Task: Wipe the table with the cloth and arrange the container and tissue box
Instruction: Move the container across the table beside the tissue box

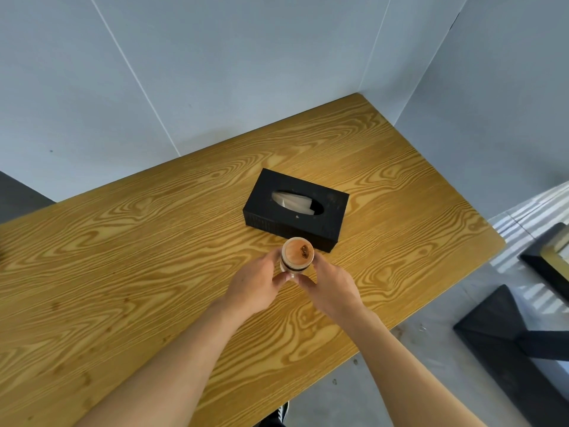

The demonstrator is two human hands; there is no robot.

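The container (297, 257), a small pale jar with a round wooden lid, is held upright between both hands just in front of the black tissue box (297, 209), near the middle of the wood-grain table (123, 241). The left hand (254, 282) is wrapped on its left side and the right hand (331, 286) on its right, with the fingers (281, 278) of both clamped on the jar's lower body. Whether its base is resting on the table or lifted slightly cannot be told.

Several risks are judged from here. The near corner of the tissue box lies just beside the jar, so the box could be knocked askew if the jar is pushed forward. The grip is taken low on the body, not on the lid; should the lid be loose, it could be tipped off if the jar is tilted. If the jar is slid rather than lifted, it could catch on the table and topple. No cloth is seen anywhere in view, so wiping cannot be confirmed as done.

No brand, label or readable writing is found. A dark irregular mark is seen on the lid, and a small pale speck on the box top; neither can be read. A white tissue is showing in the box's oval slot.
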